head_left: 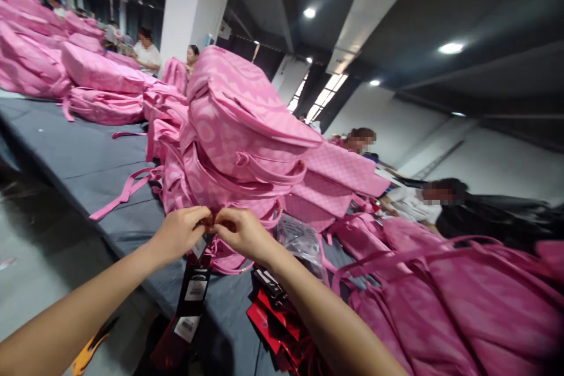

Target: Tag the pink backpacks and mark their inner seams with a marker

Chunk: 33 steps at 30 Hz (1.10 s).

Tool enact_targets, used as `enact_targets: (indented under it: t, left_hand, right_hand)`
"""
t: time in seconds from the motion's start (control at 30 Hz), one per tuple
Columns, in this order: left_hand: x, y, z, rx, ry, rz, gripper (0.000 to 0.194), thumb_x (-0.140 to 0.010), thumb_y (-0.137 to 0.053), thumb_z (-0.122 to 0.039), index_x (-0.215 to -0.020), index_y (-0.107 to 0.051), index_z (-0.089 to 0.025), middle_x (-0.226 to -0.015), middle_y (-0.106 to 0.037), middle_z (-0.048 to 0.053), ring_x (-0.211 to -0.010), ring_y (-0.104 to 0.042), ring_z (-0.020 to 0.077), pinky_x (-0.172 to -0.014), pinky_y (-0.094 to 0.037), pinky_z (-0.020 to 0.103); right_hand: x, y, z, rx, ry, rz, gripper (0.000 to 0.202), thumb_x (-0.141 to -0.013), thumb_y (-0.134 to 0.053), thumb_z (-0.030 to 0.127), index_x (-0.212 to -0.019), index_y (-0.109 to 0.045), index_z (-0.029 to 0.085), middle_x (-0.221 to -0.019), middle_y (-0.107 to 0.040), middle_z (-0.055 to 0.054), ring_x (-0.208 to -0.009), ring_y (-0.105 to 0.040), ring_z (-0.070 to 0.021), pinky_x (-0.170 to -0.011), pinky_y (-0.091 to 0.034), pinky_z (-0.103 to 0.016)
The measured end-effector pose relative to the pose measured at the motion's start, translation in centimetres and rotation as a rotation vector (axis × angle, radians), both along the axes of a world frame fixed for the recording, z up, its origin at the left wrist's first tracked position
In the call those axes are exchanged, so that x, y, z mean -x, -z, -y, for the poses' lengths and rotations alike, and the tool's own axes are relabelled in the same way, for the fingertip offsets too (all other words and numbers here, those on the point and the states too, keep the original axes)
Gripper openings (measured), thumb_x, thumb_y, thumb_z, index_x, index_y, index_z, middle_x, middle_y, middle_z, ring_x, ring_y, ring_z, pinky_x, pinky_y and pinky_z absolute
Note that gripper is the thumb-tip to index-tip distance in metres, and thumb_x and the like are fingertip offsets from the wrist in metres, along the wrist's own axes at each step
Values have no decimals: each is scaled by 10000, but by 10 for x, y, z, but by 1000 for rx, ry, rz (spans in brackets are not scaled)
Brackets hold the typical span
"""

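Observation:
In front of the stacked pink patterned backpacks point(247, 129), my two hands meet fingertip to fingertip. My left hand point(183, 232) is closed in a pinch, and black hang tags point(194, 291) with white barcode labels dangle just under its fingers. Pressed against it from the other side, my right hand point(242, 232) is also pinched; whatever lies between its fingertips is too small to make out. Pink fabric and a carry handle point(275, 170) of a backpack are right behind and above the hands.
Red and black tags point(282, 317) lie in a pile by my right forearm, near a clear plastic bag point(302, 241). More pink bags point(476, 299) fill the right side and the far left of the grey table point(101, 153). Several people work beyond the table.

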State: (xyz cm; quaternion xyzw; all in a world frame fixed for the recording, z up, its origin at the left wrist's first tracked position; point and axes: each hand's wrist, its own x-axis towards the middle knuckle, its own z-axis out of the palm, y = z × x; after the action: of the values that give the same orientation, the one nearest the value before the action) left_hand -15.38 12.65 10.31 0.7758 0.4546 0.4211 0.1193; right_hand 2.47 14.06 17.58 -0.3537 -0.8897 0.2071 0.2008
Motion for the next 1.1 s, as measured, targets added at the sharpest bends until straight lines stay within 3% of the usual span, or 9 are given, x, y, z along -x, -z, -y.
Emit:
enact_targets:
  t: [0.13, 0.23, 0.4, 0.53, 0.7, 0.83, 1.0, 1.1]
  left_hand:
    - [-2, 4, 1, -146, -137, -157, 164, -848, -480, -137, -739, -582, -205, -734, -653, -22, -689, -613, 133, -597, -332, 246]
    - [-5, 3, 8, -106, -239, -143, 127, -838, -514, -194, -730, -580, -207, -707, -658, -18, -644, -604, 143, -566, -321, 255]
    - [-3, 1, 14, 78, -24, 70, 208, -896, -448, -283, -889, -651, -236, -810, -720, -29, -714, -656, 130, -653, -436, 217]
    - [-2, -1, 12, 94, -117, 169, 135, -819, -584, -352, -797, -604, -220, -715, -685, -40, -643, -631, 131, -612, -436, 215]
    - [-6, -4, 12, 129, 27, 146, 199, -882, -463, -295, -911, -645, -219, -778, -709, -26, -683, -652, 122, -637, -450, 212]
    - [-8, -6, 13, 108, -129, 172, 101, -821, -549, -275, -806, -618, -203, -683, -673, -33, -621, -624, 125, -588, -421, 214]
    - [-6, -8, 14, 145, 50, 147, 199, -894, -461, -280, -877, -646, -206, -733, -693, -26, -651, -634, 116, -613, -436, 213]
    - [-6, -8, 12, 87, -73, 140, 125, -842, -534, -269, -799, -624, -195, -680, -669, -32, -605, -606, 116, -596, -422, 220]
  right_hand:
    - [3, 0, 1, -40, 43, 18, 105, -758, -586, 79, -748, -628, 174, -636, -581, 44, -593, -499, -92, -570, -318, -197]
    - [6, 2, 2, -82, 89, -2, 84, -767, -589, 102, -748, -623, 177, -655, -588, 37, -603, -506, -96, -570, -316, -200]
    - [4, 4, 2, -64, 96, -73, 72, -786, -595, 112, -752, -612, 173, -669, -592, 36, -622, -515, -91, -585, -323, -193]
    - [1, 3, 0, -2, 40, -124, 74, -784, -595, 106, -748, -608, 170, -651, -581, 50, -612, -518, -84, -576, -324, -187]
    - [0, 5, -1, 25, 52, -190, 57, -810, -598, 143, -762, -620, 163, -677, -618, 34, -627, -539, -92, -594, -347, -196]
    - [0, 7, 0, 42, 32, -216, 55, -818, -592, 141, -776, -620, 164, -715, -650, 25, -666, -567, -98, -616, -365, -197]
    - [-2, 8, 1, 24, 42, -245, 57, -816, -604, 159, -760, -617, 161, -675, -609, 36, -630, -534, -90, -597, -360, -196]
    - [-3, 8, 3, 27, 37, -256, 59, -810, -597, 142, -758, -618, 158, -690, -621, 29, -640, -545, -93, -600, -360, -198]
